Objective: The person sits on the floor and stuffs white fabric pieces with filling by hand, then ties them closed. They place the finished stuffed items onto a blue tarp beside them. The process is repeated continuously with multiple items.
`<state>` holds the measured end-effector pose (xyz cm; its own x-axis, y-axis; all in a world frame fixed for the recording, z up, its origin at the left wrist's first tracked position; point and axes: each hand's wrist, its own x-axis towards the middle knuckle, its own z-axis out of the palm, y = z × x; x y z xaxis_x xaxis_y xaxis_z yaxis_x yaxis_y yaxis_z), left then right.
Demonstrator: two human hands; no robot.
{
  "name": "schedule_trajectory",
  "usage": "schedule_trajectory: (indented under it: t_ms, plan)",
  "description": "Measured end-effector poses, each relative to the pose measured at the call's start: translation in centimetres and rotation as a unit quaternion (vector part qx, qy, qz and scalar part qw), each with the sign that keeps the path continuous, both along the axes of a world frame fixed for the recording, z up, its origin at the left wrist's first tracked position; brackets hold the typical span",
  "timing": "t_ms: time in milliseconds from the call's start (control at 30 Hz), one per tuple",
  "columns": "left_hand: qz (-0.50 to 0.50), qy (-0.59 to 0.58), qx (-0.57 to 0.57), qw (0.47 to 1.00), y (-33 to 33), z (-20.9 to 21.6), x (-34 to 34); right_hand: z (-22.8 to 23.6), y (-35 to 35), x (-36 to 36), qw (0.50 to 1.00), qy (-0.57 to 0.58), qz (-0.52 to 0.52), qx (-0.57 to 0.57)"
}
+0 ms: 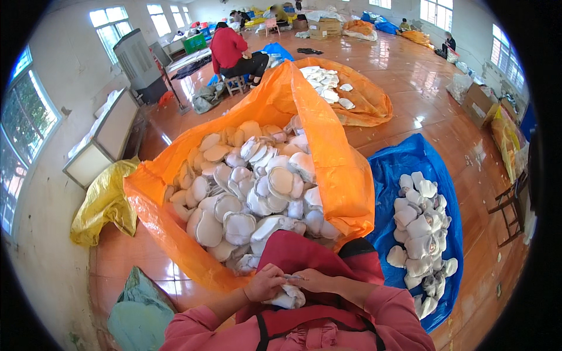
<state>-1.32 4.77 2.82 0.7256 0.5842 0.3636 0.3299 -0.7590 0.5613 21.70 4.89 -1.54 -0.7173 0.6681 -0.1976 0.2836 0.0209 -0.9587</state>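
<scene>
Over my lap, a small white stuffed-looking cloth piece (pixel 288 297) is pinched between both hands. My left hand (pixel 266 284) grips it from the left with bent fingers. From the right, my right hand (pixel 312 281) closes on its upper edge; the fingertips of both hands nearly meet there. Whether a small tool is in the fingers cannot be made out. Just past my knees lies a large orange sack (pixel 345 187), its mouth spread wide. Inside is a heap of white, rounded, flat cloth pieces (pixel 240 227).
To the right, a blue sheet (pixel 383 169) bears a pile of white and grey stuffed pieces (pixel 420 237). A yellow sack (pixel 105 205) and a green sack (pixel 140 319) lie left. Farther off are another orange sheet (pixel 372 99) and a seated person in red (pixel 228 52).
</scene>
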Motion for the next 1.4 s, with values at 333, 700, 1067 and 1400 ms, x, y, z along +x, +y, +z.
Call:
schedule_trajectory:
  t_ms: [333, 700, 1067, 1400]
  plan:
    - [-0.033, -0.044, -0.050, 0.997, -2.1, 1.5, 0.6, 3.2, -4.6, 1.5, 0.980, 0.097, -0.075, -0.159]
    - [-0.043, 0.017, -0.095, 0.994, -4.5, -1.0, -0.9, -0.8, -7.1, 3.0, 0.980, 0.118, -0.074, -0.143]
    - [-0.150, 0.060, -0.205, 0.965, 0.5, 4.3, 0.2, 0.9, -4.3, 2.9, 0.983, 0.118, -0.130, 0.058]
    - [-0.213, 0.140, -0.360, 0.897, 1.7, 8.3, 1.1, -2.3, -6.9, 2.2, 0.956, 0.102, -0.275, -0.014]
